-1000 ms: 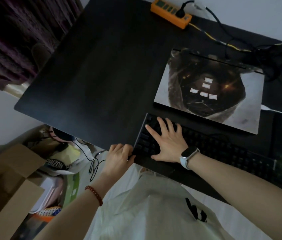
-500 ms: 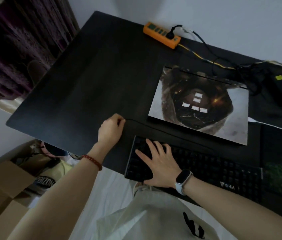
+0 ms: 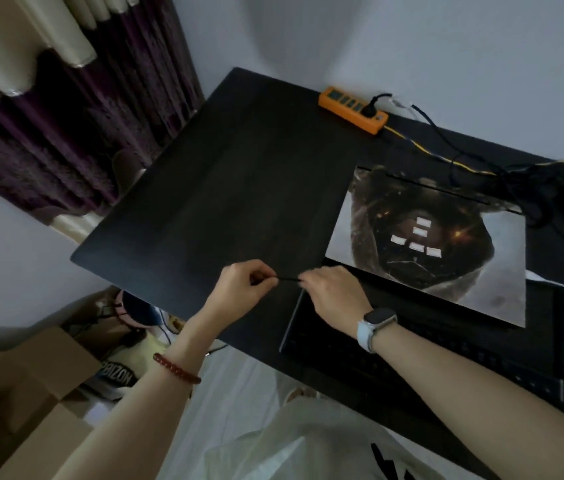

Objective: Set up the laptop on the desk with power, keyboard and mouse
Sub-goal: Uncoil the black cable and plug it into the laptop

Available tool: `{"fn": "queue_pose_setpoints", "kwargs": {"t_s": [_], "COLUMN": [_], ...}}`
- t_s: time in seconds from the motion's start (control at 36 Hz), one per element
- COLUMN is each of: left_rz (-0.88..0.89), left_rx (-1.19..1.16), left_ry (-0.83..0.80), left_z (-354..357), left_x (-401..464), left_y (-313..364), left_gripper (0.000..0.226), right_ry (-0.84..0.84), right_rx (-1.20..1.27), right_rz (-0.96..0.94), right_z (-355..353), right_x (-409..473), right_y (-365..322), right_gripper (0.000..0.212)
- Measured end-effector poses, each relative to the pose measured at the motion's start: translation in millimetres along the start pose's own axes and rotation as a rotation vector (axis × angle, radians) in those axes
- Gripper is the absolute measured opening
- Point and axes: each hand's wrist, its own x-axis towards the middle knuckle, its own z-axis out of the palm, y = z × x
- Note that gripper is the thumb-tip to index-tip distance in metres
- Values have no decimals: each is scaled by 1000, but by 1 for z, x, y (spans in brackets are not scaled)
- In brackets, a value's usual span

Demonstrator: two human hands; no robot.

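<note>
Pinching a thin black cable (image 3: pixel 289 279) taut between my left hand (image 3: pixel 239 289) and right hand (image 3: pixel 334 294), both closed on it, above the keyboard (image 3: pixel 395 362) at the desk (image 3: pixel 232 188) edge; closed laptop (image 3: pixel 426 244) behind. "POIZON" reads on a bag (image 3: pixel 116 375) below.

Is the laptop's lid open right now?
No. The laptop lies shut and flat on the desk, its decorated lid facing up, behind the keyboard.

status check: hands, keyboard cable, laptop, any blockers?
Left hand and right hand both pinch a thin black cable taut between them. Keyboard down before closed laptop. Nothing in the way.
</note>
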Motion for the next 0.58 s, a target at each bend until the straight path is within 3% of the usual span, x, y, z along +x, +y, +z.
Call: {"fn": "queue_pose_setpoints", "kwargs": {"t_s": [0.11,0.19,0.28,0.39,0.5,0.58], "left_rz": [-70,-132,-120,27,139,131], "left_rx": [-16,-16,12,48,35,1], "left_ry": [43,174,309,387,489,481], "left_z": [-24,-45,-62,-78,-93,-109], "left_x": [-18,-37,-45,-30,-19,-23], "left_y": [-15,-31,-28,17,70,87], "left_gripper": [6,8,8,8,11,10], "right_ry": [239,264,144,-46,327,545], "right_rx": [137,161,117,437,506,481], "right_rz": [213,381,302,32,-208,-210], "right_z": [-12,-23,-31,-55,-94,-126], "right_x": [10,15,23,36,48,58], "right_y": [15,29,26,-19,-50,-39], "right_gripper": [19,18,22,30,22,21]}}
